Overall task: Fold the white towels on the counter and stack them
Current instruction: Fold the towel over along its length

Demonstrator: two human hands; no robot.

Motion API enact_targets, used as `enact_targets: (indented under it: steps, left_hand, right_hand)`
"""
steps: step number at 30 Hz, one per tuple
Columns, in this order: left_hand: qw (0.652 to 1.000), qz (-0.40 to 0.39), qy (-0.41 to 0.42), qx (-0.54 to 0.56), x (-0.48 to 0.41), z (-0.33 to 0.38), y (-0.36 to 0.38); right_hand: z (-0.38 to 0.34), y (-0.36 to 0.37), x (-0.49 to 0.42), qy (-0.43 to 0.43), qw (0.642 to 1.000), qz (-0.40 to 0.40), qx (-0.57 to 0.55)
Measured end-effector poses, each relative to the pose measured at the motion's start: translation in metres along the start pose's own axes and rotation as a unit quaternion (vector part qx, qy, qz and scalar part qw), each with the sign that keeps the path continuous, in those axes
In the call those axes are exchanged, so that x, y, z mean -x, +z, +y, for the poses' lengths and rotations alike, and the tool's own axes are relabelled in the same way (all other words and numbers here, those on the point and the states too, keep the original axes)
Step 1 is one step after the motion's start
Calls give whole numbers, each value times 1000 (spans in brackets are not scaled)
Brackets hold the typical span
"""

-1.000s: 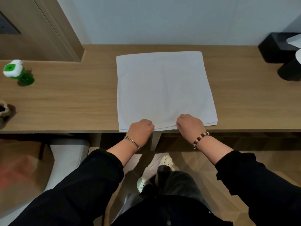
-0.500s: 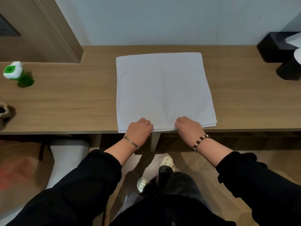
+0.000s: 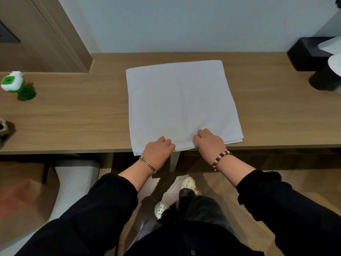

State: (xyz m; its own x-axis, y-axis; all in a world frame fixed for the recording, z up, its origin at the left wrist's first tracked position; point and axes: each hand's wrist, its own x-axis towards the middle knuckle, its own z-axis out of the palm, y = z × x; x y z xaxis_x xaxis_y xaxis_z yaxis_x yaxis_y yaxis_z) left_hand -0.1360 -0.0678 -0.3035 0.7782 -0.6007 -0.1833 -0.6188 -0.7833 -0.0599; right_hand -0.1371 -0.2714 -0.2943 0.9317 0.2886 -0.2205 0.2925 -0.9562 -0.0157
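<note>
A white towel [image 3: 181,102] lies flat on the wooden counter [image 3: 73,115], folded into a near square with layered edges showing at its near right corner. My left hand [image 3: 158,151] grips the towel's near edge left of centre, fingers curled over the hem at the counter's front. My right hand [image 3: 209,144] grips the same near edge a little to the right, knuckles up and fingertips tucked on the cloth. Both wrists carry bracelets.
A green bottle with a white cap [image 3: 17,85] stands at the counter's far left. A black box [image 3: 310,52] and a dark cup [image 3: 324,80] sit at the far right. A small dark object [image 3: 3,127] lies at the left edge. A white seat [image 3: 73,180] stands below.
Both hands stay on the towel's near edge. The hands have spread very slightly apart along the hem, and the towel has hardly shifted.
</note>
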Motion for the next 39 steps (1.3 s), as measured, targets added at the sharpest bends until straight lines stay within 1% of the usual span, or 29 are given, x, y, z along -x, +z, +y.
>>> enact_targets:
  steps: [4,5,7,9,11,12,14,15,16,17,19,21,22,25,27,30,34,35,36,37,39]
  left_hand:
    - [1000,-6,-5,8,-10,-4,-6]
    - [1000,-9,-19,19,-12,-6,-9]
    - [996,-3,-76,38,-18,-12,-14]
    - [991,0,-123,44,-25,-17,-19]
    - [990,-9,-135,33,-29,-18,-21]
    - [990,-12,-137,28,-29,-17,-20]
    - [990,-11,-136,23,-27,-16,-18]
    - [990,-6,-135,27,-25,-16,-16]
    - [991,-2,-131,31,-24,-17,-14]
    - [992,-2,-122,33,-22,-17,-13]
    - [994,-6,-101,28,-20,-18,-11]
    - [997,-8,-81,16,-19,-20,-10]
    - [998,4,-69,12,-18,-19,-12]
    - [996,92,2,14,-12,-19,-22]
    - [990,137,27,11,-6,-21,-26]
    - [990,129,48,30,-2,-23,-18]
    - [991,103,27,82,-2,-22,-9]
    - [992,85,4,88,-4,-23,-6]
    - [993,66,-18,94,-6,-24,-5]
    - [991,59,-36,114,-8,-25,-6]
    - [975,83,-103,178,-16,-23,-10]
  right_hand:
    - [4,-6,-16,62,998,14,-27]
    - [6,-9,-21,74,996,16,-38]
    - [8,-13,-28,85,995,13,-56]
    - [10,-16,-32,78,995,-1,-58]
    - [14,-23,-34,68,996,-15,-56]
    - [15,-28,-36,66,996,-9,-62]
    - [18,-34,-35,56,995,51,-70]
    - [18,-33,-32,43,994,80,-61]
    - [18,-32,-28,27,995,83,-44]
    - [17,-28,-22,14,997,64,-30]
    - [20,-16,-12,15,1000,11,-24]
    - [26,-10,-9,37,998,9,-40]
    - [28,-9,-9,45,998,19,-50]
    - [28,-7,-14,68,994,46,-72]
    - [27,-6,-17,71,994,59,-66]
    - [29,-4,-18,75,992,64,-76]
    - [30,-3,-19,97,987,52,-119]
    - [33,-5,-20,115,980,45,-158]
    - [36,-8,-21,143,964,44,-219]
    - [42,-11,-21,179,941,57,-283]
    - [57,-18,-19,279,883,123,-358]
